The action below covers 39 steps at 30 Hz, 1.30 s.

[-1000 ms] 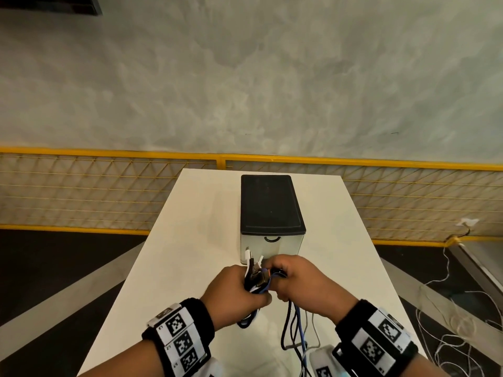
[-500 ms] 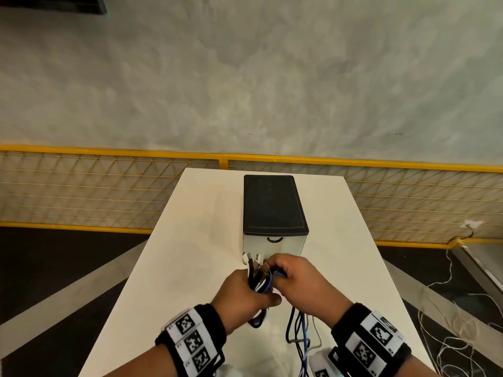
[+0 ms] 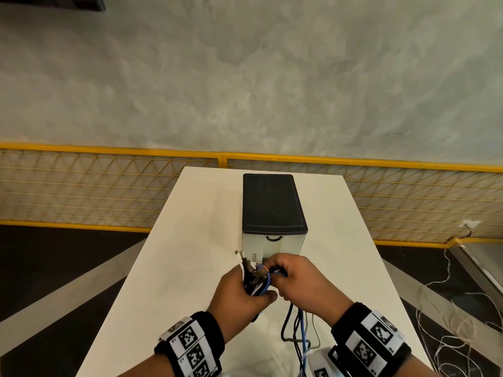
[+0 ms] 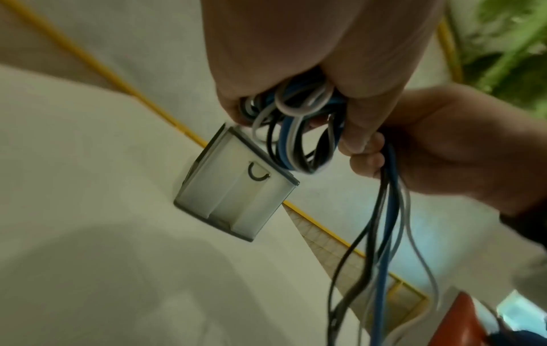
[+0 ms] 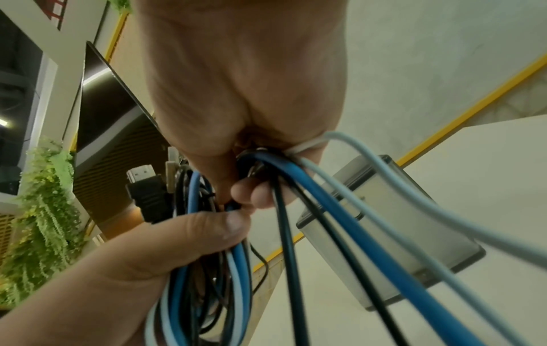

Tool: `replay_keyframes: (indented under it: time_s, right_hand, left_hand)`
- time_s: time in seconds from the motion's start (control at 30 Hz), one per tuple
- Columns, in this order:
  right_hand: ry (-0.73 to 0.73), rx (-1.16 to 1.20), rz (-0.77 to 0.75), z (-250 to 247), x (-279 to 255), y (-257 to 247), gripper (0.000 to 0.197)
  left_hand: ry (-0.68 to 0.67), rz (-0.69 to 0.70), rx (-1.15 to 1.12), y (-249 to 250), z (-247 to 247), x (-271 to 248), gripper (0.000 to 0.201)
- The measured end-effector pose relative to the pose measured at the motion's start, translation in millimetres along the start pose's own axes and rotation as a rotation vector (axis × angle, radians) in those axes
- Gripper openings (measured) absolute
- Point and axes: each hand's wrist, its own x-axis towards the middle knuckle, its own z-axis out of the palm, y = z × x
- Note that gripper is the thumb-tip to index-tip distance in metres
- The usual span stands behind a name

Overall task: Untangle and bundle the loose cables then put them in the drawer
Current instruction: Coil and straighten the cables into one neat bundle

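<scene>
Head view, lower centre: left hand [image 3: 239,292] fisted round looped cables [image 3: 257,280]; right hand [image 3: 302,284] curled on the same bundle, loose ends trailing to the bottom edge. Drawer box [image 3: 273,210] just above, mid-frame, on white table [image 3: 177,268].

Left wrist view, top centre: fingers [image 4: 364,131] clamped round black, blue, white loops.

Right wrist view, centre: fingers [image 5: 251,192] pinching strands; black plug [image 5: 148,199] centre left.

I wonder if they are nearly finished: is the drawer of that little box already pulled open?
No, the drawer sits flush in the box, while both hands hold the cables.
</scene>
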Motion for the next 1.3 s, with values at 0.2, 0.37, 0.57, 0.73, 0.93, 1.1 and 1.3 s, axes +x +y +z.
replay_keyframes:
  time_s: [0.2, 0.37, 0.57, 0.73, 0.93, 1.1, 1.3]
  right_hand:
    - [-0.016, -0.045, -0.044, 3.1, -2.6, -3.2, 0.022]
    - [0.085, 0.217, 0.04, 5.5, -2.3, -1.4, 0.028]
    - [0.144, 0.371, 0.063, -0.8, -7.8, 2.8, 0.042]
    - [-0.099, 0.541, 0.106, 0.1, -24.4, 14.7, 0.043]
    - [0.0, 0.482, 0.033, 15.0, -19.8, 6.2, 0.041]
    - [0.011, 0.212, -0.042, 21.5, -18.1, -8.0, 0.066]
    - [-0.138, 0.235, -0.067, 17.8, -19.3, -20.7, 0.065]
  left_hand:
    - [-0.14, -0.033, 0.164, -1.1, -5.1, 8.3, 0.022]
    - [-0.263, -0.173, -0.147, 7.0, -4.4, 5.5, 0.003]
    - [-0.201, -0.168, -0.305, 17.8, -4.9, 12.0, 0.016]
    - [-0.049, -0.228, -0.47, 25.0, -11.0, 27.1, 0.048]
    - [-0.004, -0.247, -0.478, 33.8, 0.4, 26.9, 0.032]
    - [-0.054, -0.202, -0.448, 40.7, 0.9, 27.6, 0.007]
    - [-0.11, -0.37, -0.604, 46.6, -4.2, 31.5, 0.015]
